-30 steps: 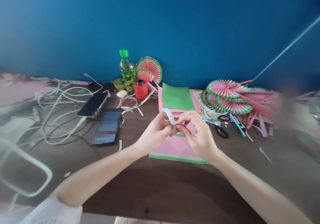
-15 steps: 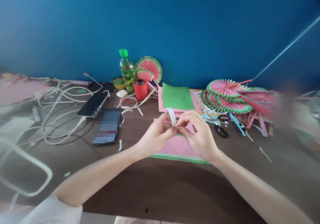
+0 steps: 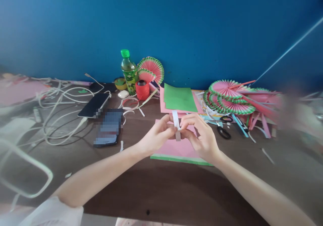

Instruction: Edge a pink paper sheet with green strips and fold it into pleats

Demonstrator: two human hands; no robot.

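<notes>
Between my two hands is a narrow white roll of tape [image 3: 176, 118], seen nearly edge-on. My left hand [image 3: 158, 134] has its fingers closed around the roll from the left. With thumb and forefinger, my right hand [image 3: 200, 135] pinches at the roll's near side, apparently on the tape's end; the fingertips partly hide it. Under the hands lies a pink sheet of paper [image 3: 174, 149] with a green strip [image 3: 181, 160] along its near edge. Just beyond, a green sheet [image 3: 180, 98] rests on more pink paper.
Pink and green pleated paper fans [image 3: 229, 96] are piled at the right, with black-handled scissors [image 3: 223, 132] close by. A green-capped bottle [image 3: 129, 73] and a red spool [image 3: 142, 90] stand at the back. Two phones, one pixelated [image 3: 108, 127], and white cables [image 3: 51, 125] lie left.
The roll of tape has turned in my left hand and moved slightly right and down, now showing more edge-on. Both hands keep their grip in nearly the same place.
</notes>
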